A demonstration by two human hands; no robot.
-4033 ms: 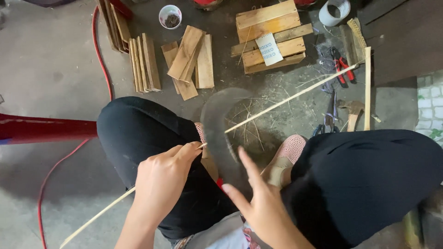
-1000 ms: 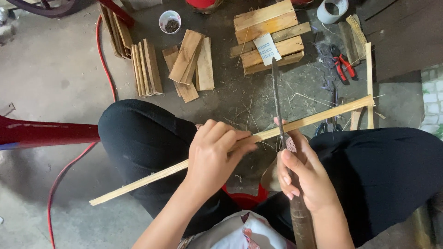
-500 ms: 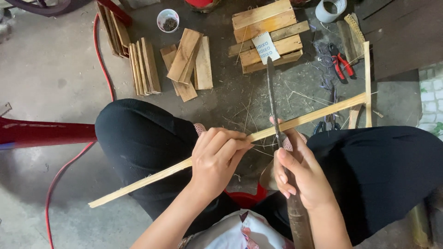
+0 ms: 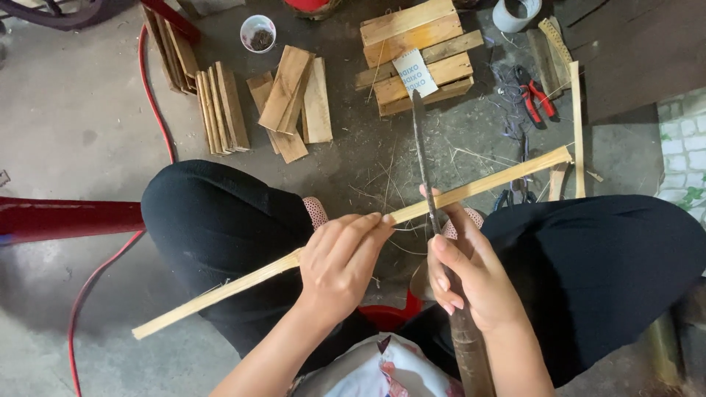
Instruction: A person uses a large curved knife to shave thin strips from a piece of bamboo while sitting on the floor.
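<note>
My left hand (image 4: 340, 265) is closed around a long pale bamboo strip (image 4: 485, 182) near its middle. The strip runs from the lower left, over my left knee, up to the right. My right hand (image 4: 471, 276) grips the round handle of a long dark knife (image 4: 422, 151), whose blade stands on edge and points away from me. The blade crosses the strip just right of my left fingers and touches it there. Both hands work between my knees in black trousers.
Piles of short wooden slats (image 4: 293, 99) and a block of stacked boards (image 4: 415, 51) lie on the concrete floor ahead. Red-handled pliers (image 4: 535, 94), a tape roll (image 4: 515, 13), a small cup (image 4: 258, 32) and a red cable (image 4: 151, 88) are around. A red bar (image 4: 66, 219) sits at left.
Four seconds ago my hands held a thin sliver beside a wide curved blade. Since one second ago the strip and knife have barely shifted; the strip slid slightly left.
</note>
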